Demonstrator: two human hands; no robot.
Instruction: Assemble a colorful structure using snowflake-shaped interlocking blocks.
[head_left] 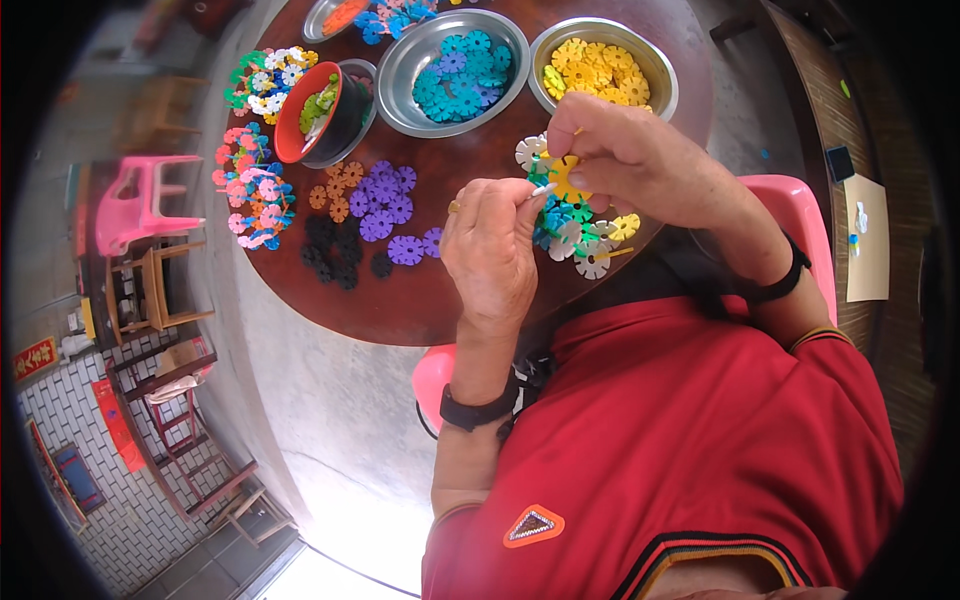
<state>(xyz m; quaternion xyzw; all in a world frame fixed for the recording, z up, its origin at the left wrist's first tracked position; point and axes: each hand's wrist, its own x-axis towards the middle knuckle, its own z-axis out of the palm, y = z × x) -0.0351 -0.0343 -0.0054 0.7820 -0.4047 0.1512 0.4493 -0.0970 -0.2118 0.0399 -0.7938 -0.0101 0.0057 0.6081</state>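
My left hand [490, 240] pinches a white notched plastic disc [545, 189], seen edge-on, between thumb and fingertips. Close against it, a yellow flower-shaped disc [563, 176] is gripped by my right hand [635, 150]. Whether the two discs are joined, I cannot tell. Just below my hands, near the table's edge, sits a cluster of interlocked discs [565, 238] in white, green, teal and yellow, partly covered by my fingers. Loose purple discs [380, 200] lie on the table left of my left hand.
On the round brown table [400, 310] stand metal bowls of teal discs [455, 75] and yellow discs [600, 72]. A red-rimmed bowl [278, 130] holds green pieces. Black discs [330, 255], orange discs [338, 190] and a linked pink-and-blue chain [250, 190] lie at the left.
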